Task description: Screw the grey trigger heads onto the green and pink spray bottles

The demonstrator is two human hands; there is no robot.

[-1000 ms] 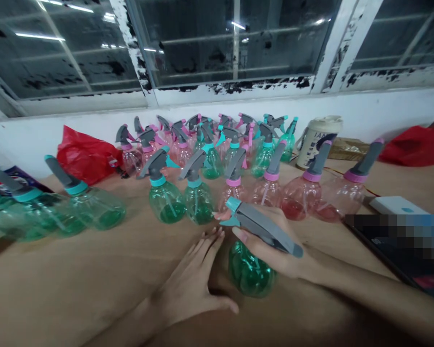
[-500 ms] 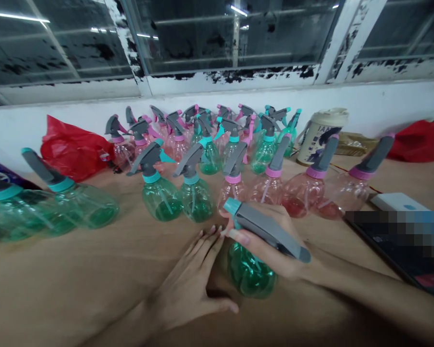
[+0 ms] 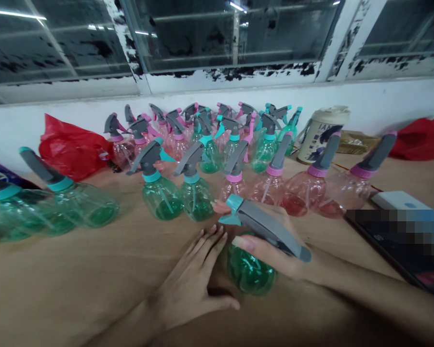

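Observation:
A green spray bottle [image 3: 250,271] with a grey and teal trigger head [image 3: 265,226] stands on the brown table [image 3: 75,270] close in front of me. My right hand [image 3: 275,248] is wrapped round its neck, under the trigger head, thumb across the front. My left hand [image 3: 193,282] lies flat and open on the table just left of the bottle, fingers stretched forward, fingertips near the bottle's side. Nothing is in the left hand.
Several green and pink spray bottles [image 3: 197,159] stand crowded behind, toward the white wall. More green bottles [image 3: 58,202] lie at the left. Red plastic bags [image 3: 72,149] sit left and far right, with a cream jar [image 3: 320,132], a white box [image 3: 398,200] and a dark tablet [image 3: 401,241].
The trigger was squeezed half a second ago and now stands out again. My view dropped slightly. Both hands stay in the same place.

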